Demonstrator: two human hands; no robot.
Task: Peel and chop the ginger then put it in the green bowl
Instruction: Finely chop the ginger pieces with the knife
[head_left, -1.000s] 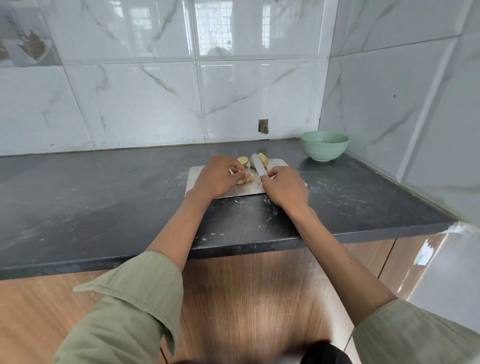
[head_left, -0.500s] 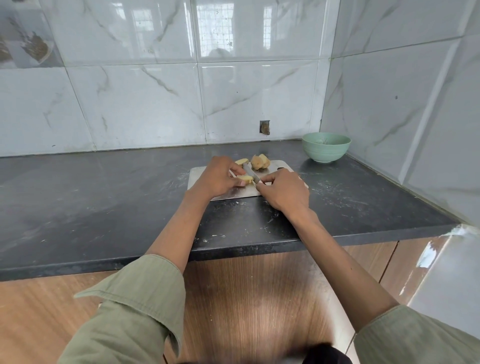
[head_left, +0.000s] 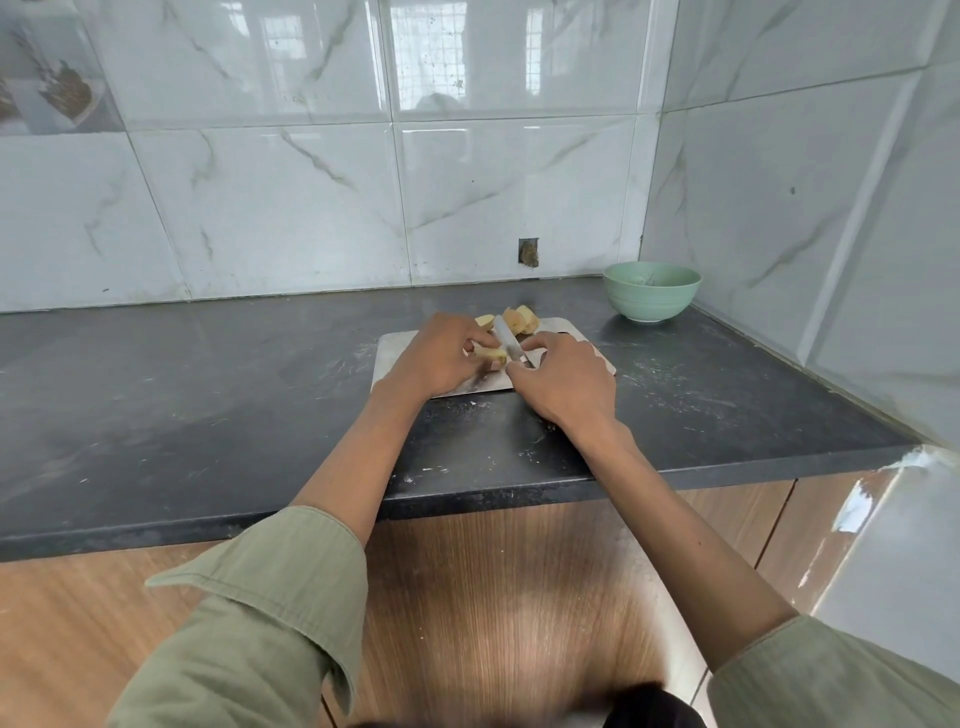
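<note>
On the light cutting board (head_left: 400, 351), my left hand (head_left: 441, 358) pinches a pale yellow piece of ginger (head_left: 492, 354) against the surface. My right hand (head_left: 563, 382) grips a knife (head_left: 506, 338) whose white blade angles up and away over that piece; the handle is hidden inside my fingers. More peeled ginger chunks (head_left: 518, 319) lie at the board's far edge. The green bowl (head_left: 652, 291) stands at the back right corner of the counter, beyond the board.
The dark stone counter (head_left: 208, 395) runs left and right, dusted with pale flecks near the board. Marble-tiled walls close the back and the right side. Wooden cabinet fronts (head_left: 493, 597) sit below the counter's front edge.
The knife blade dropped onto the held ginger piece half a second ago and is now raised again, tilted over it. My left hand stays on the ginger.
</note>
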